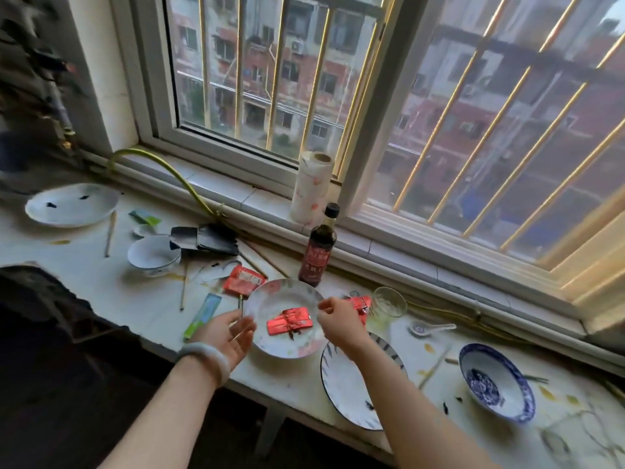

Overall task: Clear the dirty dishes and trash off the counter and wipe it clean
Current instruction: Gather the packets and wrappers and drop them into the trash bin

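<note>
Head camera looks down, close over counter (pixel 101 286), facing window (pixel 270 79).

Wrapper (pixel 288 321) on plate (pixel 270 343)

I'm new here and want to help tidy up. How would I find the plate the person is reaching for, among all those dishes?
Start at the dark sauce bottle standing below the window. Just in front of it, between the left hand and the right hand, lies a white floral plate. It alone carries a shiny red wrapper; the striped plate beside it has a dark rim and no wrapper.
</note>
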Action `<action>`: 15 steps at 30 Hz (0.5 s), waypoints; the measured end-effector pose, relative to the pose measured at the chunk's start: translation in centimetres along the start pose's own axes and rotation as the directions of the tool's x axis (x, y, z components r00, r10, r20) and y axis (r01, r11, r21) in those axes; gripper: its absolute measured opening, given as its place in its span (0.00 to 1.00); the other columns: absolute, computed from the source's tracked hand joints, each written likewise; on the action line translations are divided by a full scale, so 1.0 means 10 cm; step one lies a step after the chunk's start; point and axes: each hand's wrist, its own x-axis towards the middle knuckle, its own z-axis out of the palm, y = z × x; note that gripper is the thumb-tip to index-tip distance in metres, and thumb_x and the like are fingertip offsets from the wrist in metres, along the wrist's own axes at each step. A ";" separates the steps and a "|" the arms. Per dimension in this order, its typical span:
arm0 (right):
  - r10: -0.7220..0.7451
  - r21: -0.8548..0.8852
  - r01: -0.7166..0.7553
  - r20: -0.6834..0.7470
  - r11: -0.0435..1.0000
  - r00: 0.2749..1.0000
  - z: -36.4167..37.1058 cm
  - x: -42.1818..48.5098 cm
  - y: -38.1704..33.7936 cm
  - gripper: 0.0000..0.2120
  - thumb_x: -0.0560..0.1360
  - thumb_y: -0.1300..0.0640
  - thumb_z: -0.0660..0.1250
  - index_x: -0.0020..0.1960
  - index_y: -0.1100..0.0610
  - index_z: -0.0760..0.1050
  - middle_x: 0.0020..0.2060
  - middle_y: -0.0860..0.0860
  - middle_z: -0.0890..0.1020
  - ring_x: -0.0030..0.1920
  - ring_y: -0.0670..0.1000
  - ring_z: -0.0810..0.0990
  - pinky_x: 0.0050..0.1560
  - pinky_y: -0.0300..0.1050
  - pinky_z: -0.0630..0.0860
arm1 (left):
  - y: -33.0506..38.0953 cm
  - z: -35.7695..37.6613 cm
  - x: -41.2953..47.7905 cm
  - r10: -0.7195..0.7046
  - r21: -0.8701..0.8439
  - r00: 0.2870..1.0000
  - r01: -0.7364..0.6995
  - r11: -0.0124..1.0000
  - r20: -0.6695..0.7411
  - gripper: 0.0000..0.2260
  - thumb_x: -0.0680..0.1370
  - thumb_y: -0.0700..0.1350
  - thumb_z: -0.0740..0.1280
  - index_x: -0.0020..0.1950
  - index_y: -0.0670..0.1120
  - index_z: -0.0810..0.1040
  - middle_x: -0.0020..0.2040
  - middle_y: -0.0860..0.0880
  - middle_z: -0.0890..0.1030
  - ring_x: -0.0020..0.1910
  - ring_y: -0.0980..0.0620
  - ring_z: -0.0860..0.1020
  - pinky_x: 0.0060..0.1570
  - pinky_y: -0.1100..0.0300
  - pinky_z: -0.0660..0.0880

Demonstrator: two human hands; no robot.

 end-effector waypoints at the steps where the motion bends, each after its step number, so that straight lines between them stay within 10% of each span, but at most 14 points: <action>1: -0.033 -0.136 0.029 -0.025 0.990 0.999 -0.09 0.09 0.04 0.15 0.76 0.63 0.60 0.61 0.60 0.76 0.54 0.55 0.80 0.53 0.54 0.78 0.52 0.45 0.74 | 0.03 0.03 0.02 -0.011 0.013 1.000 0.011 1.000 0.015 0.07 0.81 0.41 0.61 0.45 0.39 0.74 0.39 0.45 0.77 0.30 0.51 0.78 0.20 0.67 0.74; 8: -0.102 -0.787 0.125 0.080 0.604 0.992 -0.64 0.45 0.40 0.18 0.74 0.67 0.60 0.63 0.58 0.72 0.59 0.56 0.78 0.59 0.57 0.74 0.57 0.50 0.73 | 0.18 0.13 0.21 -0.040 0.120 0.998 0.035 0.992 0.043 0.07 0.81 0.42 0.63 0.46 0.39 0.74 0.41 0.45 0.77 0.38 0.51 0.77 0.23 0.67 0.76; 15: -0.204 -0.914 0.339 0.296 0.225 0.933 -0.79 0.87 0.51 0.18 0.77 0.61 0.62 0.66 0.55 0.72 0.57 0.52 0.79 0.59 0.54 0.71 0.61 0.49 0.69 | 0.20 0.19 0.33 -0.022 0.121 1.000 0.019 0.992 0.021 0.07 0.80 0.43 0.63 0.48 0.39 0.75 0.42 0.45 0.78 0.39 0.51 0.77 0.24 0.67 0.76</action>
